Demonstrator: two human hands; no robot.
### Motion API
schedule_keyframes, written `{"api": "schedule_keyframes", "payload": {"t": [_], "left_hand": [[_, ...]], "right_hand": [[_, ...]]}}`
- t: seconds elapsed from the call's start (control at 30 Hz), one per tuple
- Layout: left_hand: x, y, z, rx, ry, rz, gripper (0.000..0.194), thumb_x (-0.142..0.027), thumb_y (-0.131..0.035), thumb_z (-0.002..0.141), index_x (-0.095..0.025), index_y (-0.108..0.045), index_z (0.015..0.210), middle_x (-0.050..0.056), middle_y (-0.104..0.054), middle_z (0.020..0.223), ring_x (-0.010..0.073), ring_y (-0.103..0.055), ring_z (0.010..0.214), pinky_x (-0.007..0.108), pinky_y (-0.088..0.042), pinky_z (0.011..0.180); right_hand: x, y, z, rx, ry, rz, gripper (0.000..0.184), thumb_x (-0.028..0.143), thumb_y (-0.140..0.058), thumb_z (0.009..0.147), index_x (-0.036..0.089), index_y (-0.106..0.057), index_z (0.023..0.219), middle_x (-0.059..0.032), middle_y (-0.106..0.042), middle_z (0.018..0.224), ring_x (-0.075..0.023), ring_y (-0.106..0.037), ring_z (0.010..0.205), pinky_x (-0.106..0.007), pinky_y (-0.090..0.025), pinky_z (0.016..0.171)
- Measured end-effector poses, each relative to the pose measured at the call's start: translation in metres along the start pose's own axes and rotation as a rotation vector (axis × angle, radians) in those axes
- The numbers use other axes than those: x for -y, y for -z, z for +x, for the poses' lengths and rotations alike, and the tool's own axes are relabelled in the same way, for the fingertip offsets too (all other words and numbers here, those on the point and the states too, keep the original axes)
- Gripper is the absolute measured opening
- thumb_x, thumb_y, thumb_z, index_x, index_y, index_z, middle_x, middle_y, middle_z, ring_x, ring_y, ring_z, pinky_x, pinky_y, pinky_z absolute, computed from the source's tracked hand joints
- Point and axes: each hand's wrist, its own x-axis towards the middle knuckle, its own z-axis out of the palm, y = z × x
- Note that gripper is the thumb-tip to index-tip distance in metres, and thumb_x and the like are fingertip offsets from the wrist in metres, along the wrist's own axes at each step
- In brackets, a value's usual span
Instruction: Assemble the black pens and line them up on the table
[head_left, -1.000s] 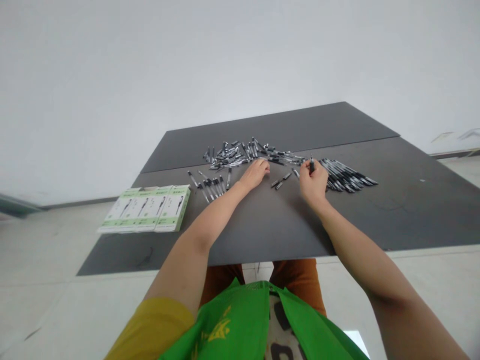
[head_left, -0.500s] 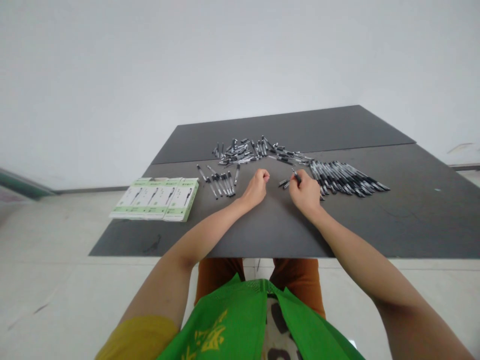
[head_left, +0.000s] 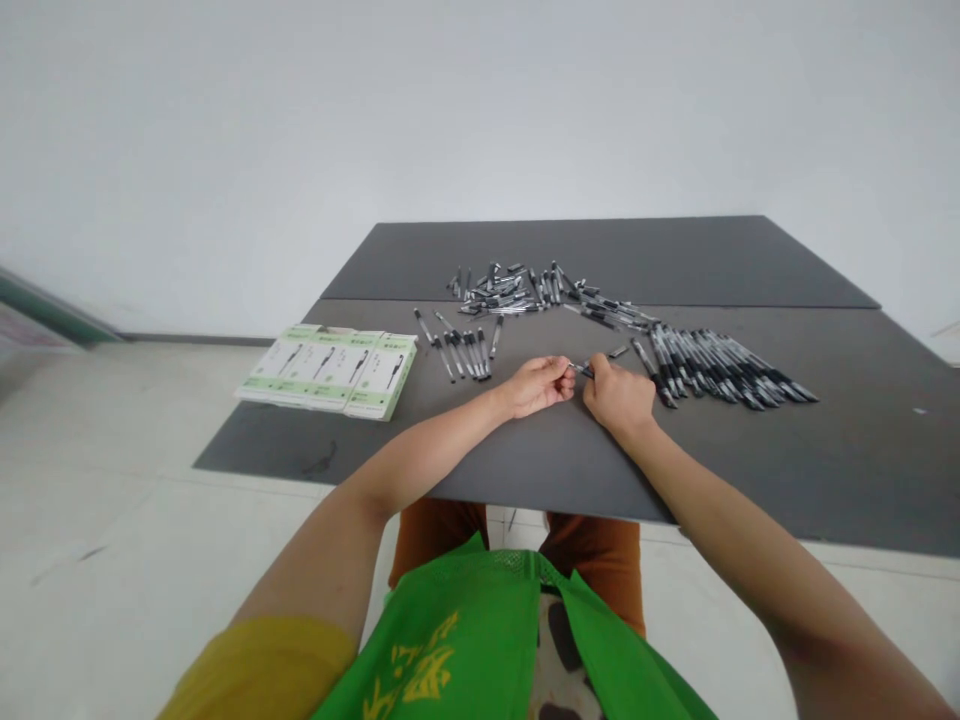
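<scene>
My left hand (head_left: 541, 386) pinches with thumb and finger at the pointed end of a pen (head_left: 581, 369). My right hand (head_left: 621, 396) is closed around the other end of that pen, just above the table near its front. Both hands almost meet, and much of the pen is hidden in the right fingers. Right of my right hand lies a slanted row of pens (head_left: 720, 365) with clear barrels and black grips. Beyond my hands spreads a loose heap of pen parts (head_left: 502, 292), and a small group of clear pen barrels (head_left: 465, 352) lies beyond my left forearm.
White and green pen boxes (head_left: 330, 368) lie side by side at the left of the dark grey table (head_left: 480, 450). A seam crosses the tabletop towards the back. A white wall (head_left: 480, 110) stands behind the table.
My left hand has moved right and now meets the pen held in my right hand. My right hand has turned the pen towards the left. The camera view has shifted slightly.
</scene>
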Motion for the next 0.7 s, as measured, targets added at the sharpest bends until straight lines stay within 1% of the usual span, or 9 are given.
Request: {"api": "schedule_keyframes", "payload": {"t": [0.23, 0.37, 0.43, 0.53, 0.63, 0.7], "left_hand": [[-0.003, -0.004, -0.003, 0.028, 0.005, 0.036, 0.029, -0.027, -0.077, 0.081, -0.013, -0.052, 0.076, -0.002, -0.051, 0.072, 0.0047, -0.047, 0.062, 0.021, -0.042, 0.064], [-0.006, -0.006, -0.004, 0.003, 0.028, 0.142, 0.028, -0.029, -0.075, 0.083, -0.014, -0.052, 0.077, -0.003, -0.051, 0.073, 0.0051, -0.048, 0.064, 0.023, -0.043, 0.066], [-0.004, -0.005, -0.003, -0.011, -0.017, 0.224, 0.028, -0.031, -0.074, 0.084, -0.015, -0.051, 0.079, -0.003, -0.052, 0.075, 0.0054, -0.050, 0.066, 0.024, -0.043, 0.068], [0.003, -0.001, 0.001, -0.087, -0.163, 0.445, 0.023, -0.030, -0.068, 0.089, -0.016, -0.050, 0.084, -0.004, -0.055, 0.076, 0.0047, -0.050, 0.063, 0.023, -0.043, 0.067], [0.008, 0.004, 0.004, -0.157, -0.299, 0.798, 0.011, -0.025, -0.055, 0.095, -0.017, -0.048, 0.092, -0.003, -0.059, 0.079, 0.0057, -0.053, 0.059, 0.023, -0.045, 0.065], [0.007, 0.008, 0.004, -0.150, -0.367, 1.057, 0.005, -0.021, -0.049, 0.096, -0.017, -0.049, 0.093, -0.001, -0.061, 0.081, 0.0084, -0.058, 0.063, 0.025, -0.046, 0.068]], "right_hand": [[-0.002, -0.004, -0.003, -0.045, 0.011, -0.009, 0.032, 0.025, -0.038, 0.092, 0.013, -0.065, 0.103, -0.0164, -0.071, 0.091, -0.0268, -0.068, 0.079, -0.029, -0.035, 0.065], [-0.001, -0.002, -0.005, -0.036, -0.004, 0.002, 0.033, 0.025, -0.037, 0.092, 0.014, -0.066, 0.105, -0.0164, -0.071, 0.093, -0.0272, -0.068, 0.081, -0.031, -0.038, 0.067], [0.000, 0.001, -0.007, -0.029, -0.016, 0.005, 0.034, 0.024, -0.037, 0.093, 0.014, -0.066, 0.106, -0.0168, -0.071, 0.094, -0.0278, -0.069, 0.083, -0.031, -0.040, 0.068], [0.003, 0.006, -0.008, 0.014, -0.060, 0.016, 0.035, 0.024, -0.037, 0.094, 0.013, -0.067, 0.108, -0.0181, -0.072, 0.094, -0.0283, -0.071, 0.085, -0.032, -0.045, 0.071], [0.007, 0.009, -0.008, 0.085, -0.112, 0.028, 0.036, 0.023, -0.036, 0.095, 0.014, -0.068, 0.108, -0.0186, -0.073, 0.093, -0.0291, -0.072, 0.085, -0.034, -0.048, 0.073], [0.010, 0.009, -0.009, 0.113, -0.122, 0.031, 0.037, 0.021, -0.035, 0.095, 0.014, -0.068, 0.108, -0.0190, -0.073, 0.093, -0.0304, -0.072, 0.086, -0.036, -0.050, 0.074]]}}
